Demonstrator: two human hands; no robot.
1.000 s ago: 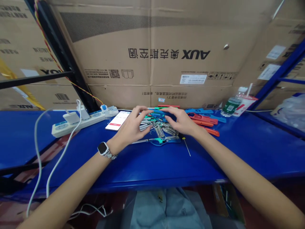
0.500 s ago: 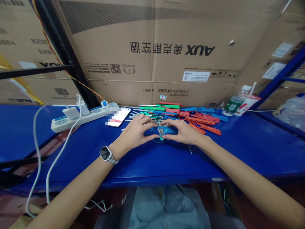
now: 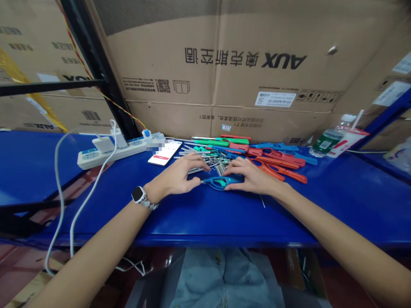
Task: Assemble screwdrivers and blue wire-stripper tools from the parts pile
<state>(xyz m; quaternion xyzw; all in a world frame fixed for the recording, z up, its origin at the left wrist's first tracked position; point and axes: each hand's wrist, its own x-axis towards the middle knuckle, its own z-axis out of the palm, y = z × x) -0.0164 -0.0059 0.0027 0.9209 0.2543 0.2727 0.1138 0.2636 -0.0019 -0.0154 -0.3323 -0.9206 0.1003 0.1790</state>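
From my place far from the table, I look through the head camera onto the blue tabletop (image 3: 192, 220). The right hand (image 3: 250, 176) is grasping a blue lighter-shaped tool (image 3: 218, 183), with its thumb on the near side and its fingers on the upper side. This tool lies almost level, near the middle of the tabletop, just in front of the pile of loose parts; its looped guard, with a green piece inside, points to the left hand (image 3: 184, 175).

The left hand is not clenched: its fingers are bent and stand apart from the thumb. The thumb is right beside the thin metal end of the tool, but the view there is small, and I cannot tell if it touches it. On the left wrist there is a watch (image 3: 138, 194) with a metal band.

Behind the hands, the small metal parts (image 3: 213, 160) lie mixed together. To the right of them, orange handles (image 3: 285, 170) and blue casings (image 3: 279, 147) overlap. A phone (image 3: 165, 152) with a lit screen lies to the left of the pile, close to a white power strip (image 3: 123, 149). Farther right, a bottle (image 3: 324, 142) stands beside a cup (image 3: 341, 143) with a straw, near the large carton (image 3: 240, 98).
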